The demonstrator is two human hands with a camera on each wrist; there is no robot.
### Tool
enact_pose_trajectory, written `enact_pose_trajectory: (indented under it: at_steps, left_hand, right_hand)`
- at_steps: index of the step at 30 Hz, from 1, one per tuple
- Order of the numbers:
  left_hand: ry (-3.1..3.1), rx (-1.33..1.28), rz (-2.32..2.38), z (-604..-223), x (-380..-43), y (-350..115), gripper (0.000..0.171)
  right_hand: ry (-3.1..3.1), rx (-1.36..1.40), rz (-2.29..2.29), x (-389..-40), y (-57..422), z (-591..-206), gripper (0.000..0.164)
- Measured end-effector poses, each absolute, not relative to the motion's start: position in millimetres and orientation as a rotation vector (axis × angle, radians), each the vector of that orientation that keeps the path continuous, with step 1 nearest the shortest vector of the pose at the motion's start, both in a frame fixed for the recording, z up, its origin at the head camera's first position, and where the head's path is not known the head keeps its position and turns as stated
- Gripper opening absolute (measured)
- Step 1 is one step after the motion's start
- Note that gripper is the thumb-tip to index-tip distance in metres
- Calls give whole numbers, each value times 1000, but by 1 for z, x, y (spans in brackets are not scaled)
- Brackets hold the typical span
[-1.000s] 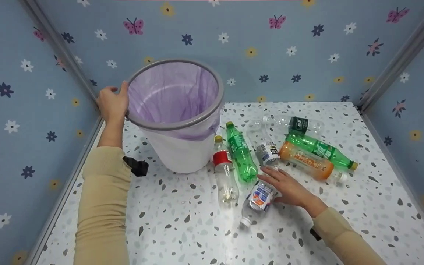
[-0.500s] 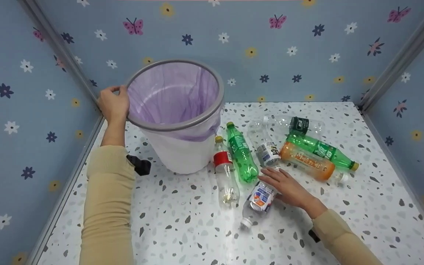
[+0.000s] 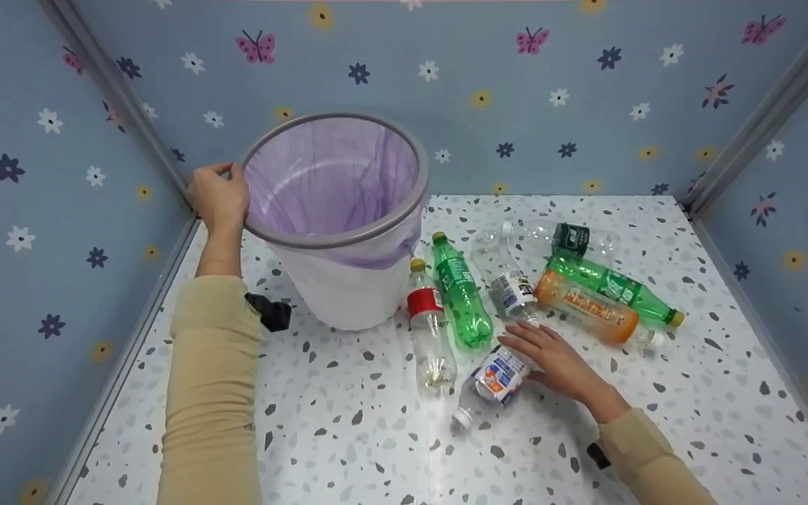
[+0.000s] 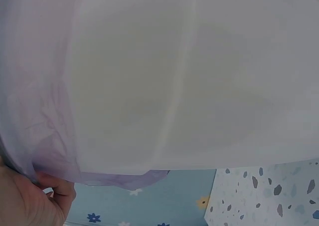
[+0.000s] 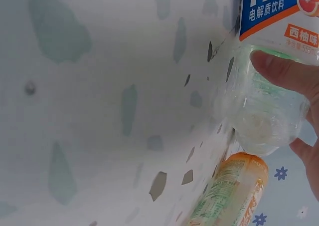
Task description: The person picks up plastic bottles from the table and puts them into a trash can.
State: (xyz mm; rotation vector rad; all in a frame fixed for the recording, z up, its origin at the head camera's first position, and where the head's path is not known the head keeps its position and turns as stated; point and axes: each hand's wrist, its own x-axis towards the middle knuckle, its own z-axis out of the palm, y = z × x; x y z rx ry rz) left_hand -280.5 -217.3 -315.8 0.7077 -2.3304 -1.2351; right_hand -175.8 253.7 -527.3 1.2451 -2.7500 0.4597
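At the left, a tall white trash bin (image 3: 344, 291) with a grey rim and a purple liner stands on the speckled tabletop. My left hand (image 3: 220, 196) grips its rim, fingers curled over the liner in the left wrist view. Right of the bin, my right hand (image 3: 553, 361) holds the base end of a clear plastic bottle (image 3: 494, 379) with a blue, white and orange label. In the right wrist view the thumb (image 5: 279, 71) presses one side of that bottle and fingers show on its other side. The bottle lies with its white cap toward the near left.
Beside the bin lie a red-labelled clear bottle (image 3: 432, 337) and a green bottle (image 3: 463, 294). Farther right are another clear bottle (image 3: 513, 291), an orange-wrapped bottle (image 3: 586, 306), a second green bottle (image 3: 614, 286) and a dark-labelled bottle (image 3: 571, 239). Patterned walls (image 3: 474, 49) enclose the table.
The held bottle's capped end has swung slightly left and away. My right hand has shifted little. My left forearm has moved slightly right while the hand stays at the bin's rim.
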Motion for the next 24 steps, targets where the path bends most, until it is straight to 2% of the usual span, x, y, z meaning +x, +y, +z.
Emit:
enact_pose_trajectory:
  at_steps: [12, 24]
  left_hand:
    - [-2343, 737, -1259, -315, -280, -220, 33]
    - [-2345, 702, -1246, -314, -280, -217, 31]
  right_hand:
    - [-2700, 1140, 551, -162, 258, -532, 84]
    - [-2676, 878, 781, -138, 253, -537, 84]
